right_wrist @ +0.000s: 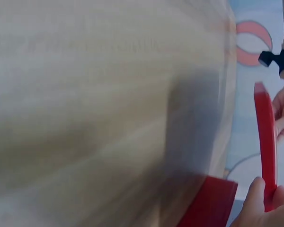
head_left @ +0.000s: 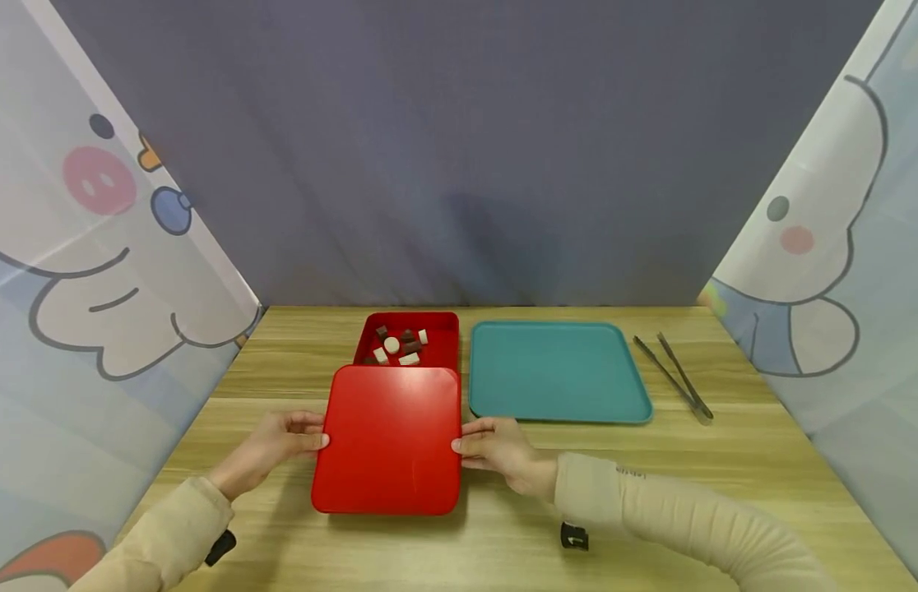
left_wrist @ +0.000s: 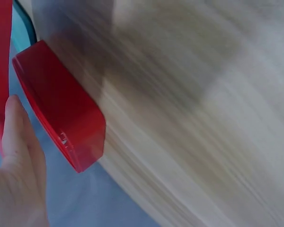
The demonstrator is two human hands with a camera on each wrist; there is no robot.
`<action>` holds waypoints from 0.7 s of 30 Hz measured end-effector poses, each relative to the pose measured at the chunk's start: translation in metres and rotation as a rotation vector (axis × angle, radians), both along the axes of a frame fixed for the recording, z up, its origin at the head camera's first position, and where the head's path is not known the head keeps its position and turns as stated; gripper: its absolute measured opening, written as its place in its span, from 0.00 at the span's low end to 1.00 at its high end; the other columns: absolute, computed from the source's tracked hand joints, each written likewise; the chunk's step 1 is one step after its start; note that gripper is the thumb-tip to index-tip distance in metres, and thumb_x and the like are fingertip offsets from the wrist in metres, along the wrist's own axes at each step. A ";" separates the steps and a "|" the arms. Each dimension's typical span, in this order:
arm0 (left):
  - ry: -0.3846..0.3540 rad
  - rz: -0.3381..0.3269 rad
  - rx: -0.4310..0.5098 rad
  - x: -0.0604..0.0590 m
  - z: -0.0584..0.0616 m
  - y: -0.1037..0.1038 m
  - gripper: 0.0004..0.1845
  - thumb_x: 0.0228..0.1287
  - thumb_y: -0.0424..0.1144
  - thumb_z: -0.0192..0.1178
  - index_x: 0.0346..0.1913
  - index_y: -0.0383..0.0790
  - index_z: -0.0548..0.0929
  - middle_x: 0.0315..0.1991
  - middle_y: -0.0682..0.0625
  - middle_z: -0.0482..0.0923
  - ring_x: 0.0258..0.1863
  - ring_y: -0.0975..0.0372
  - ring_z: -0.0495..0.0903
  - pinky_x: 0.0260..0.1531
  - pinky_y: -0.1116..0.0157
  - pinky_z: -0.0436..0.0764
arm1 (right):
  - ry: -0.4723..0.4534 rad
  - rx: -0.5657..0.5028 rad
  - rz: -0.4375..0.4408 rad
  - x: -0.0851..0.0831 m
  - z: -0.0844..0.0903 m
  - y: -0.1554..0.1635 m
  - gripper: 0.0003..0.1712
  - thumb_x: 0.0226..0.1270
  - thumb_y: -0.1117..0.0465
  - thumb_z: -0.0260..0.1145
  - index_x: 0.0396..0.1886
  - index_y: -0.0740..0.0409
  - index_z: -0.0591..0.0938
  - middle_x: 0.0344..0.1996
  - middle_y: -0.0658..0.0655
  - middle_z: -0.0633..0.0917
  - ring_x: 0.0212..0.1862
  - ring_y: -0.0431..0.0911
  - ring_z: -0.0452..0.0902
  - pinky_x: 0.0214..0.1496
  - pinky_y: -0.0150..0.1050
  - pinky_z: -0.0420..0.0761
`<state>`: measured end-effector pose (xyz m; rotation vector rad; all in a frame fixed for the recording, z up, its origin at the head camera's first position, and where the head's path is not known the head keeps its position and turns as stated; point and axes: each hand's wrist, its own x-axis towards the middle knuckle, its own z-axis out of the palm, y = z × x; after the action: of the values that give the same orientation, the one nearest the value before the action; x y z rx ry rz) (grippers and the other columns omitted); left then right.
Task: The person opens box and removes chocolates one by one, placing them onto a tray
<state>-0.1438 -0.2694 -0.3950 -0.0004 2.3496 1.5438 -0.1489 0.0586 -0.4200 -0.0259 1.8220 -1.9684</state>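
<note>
A flat red lid [head_left: 388,438] is held above the table [head_left: 762,460], near its front edge and left of centre, partly over the front of an open red box [head_left: 410,339] in which small brown and pale pieces [head_left: 400,345] lie. The lid is judged to be light, stiff, smooth plastic, likely a little slippery, with thin rims that offer the natural hold at the middle of its two side edges. It is taken there now: the left hand [head_left: 277,444] is set against the left edge and the right hand [head_left: 503,450] against the right edge, with thumbs on top and fingers curled under the rim, so that the lid is pinched from both sides rather than gripped hard. In the wrist views the rim is seen edge-on between fingertips, with the box just beyond. A teal tray [head_left: 555,372] lies just right of the box, and metal tongs [head_left: 675,376] lie towards the right edge.
</note>
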 end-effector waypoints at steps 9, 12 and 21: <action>-0.057 -0.009 -0.024 0.009 -0.013 -0.003 0.29 0.55 0.35 0.64 0.54 0.18 0.68 0.42 0.40 0.77 0.36 0.60 0.80 0.43 0.56 0.81 | -0.039 0.015 -0.015 0.019 -0.010 -0.005 0.20 0.56 0.70 0.66 0.46 0.76 0.73 0.34 0.58 0.81 0.30 0.41 0.80 0.42 0.44 0.82; -0.070 -0.027 -0.012 0.011 -0.016 -0.003 0.28 0.55 0.34 0.64 0.53 0.17 0.68 0.40 0.41 0.77 0.35 0.60 0.80 0.41 0.57 0.81 | -0.050 0.022 -0.010 0.022 -0.013 -0.005 0.19 0.56 0.70 0.66 0.45 0.76 0.73 0.34 0.59 0.80 0.31 0.41 0.80 0.42 0.44 0.82; -0.089 -0.049 0.021 0.012 -0.027 -0.004 0.27 0.56 0.33 0.63 0.51 0.16 0.67 0.37 0.44 0.77 0.33 0.62 0.79 0.39 0.61 0.82 | -0.042 0.025 -0.024 0.024 -0.022 -0.007 0.18 0.56 0.71 0.65 0.45 0.77 0.72 0.34 0.59 0.80 0.31 0.40 0.80 0.43 0.44 0.82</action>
<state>-0.1320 -0.2730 -0.4216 -0.0061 2.2481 1.5129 -0.1248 0.0519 -0.4424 0.0453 1.8280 -1.9479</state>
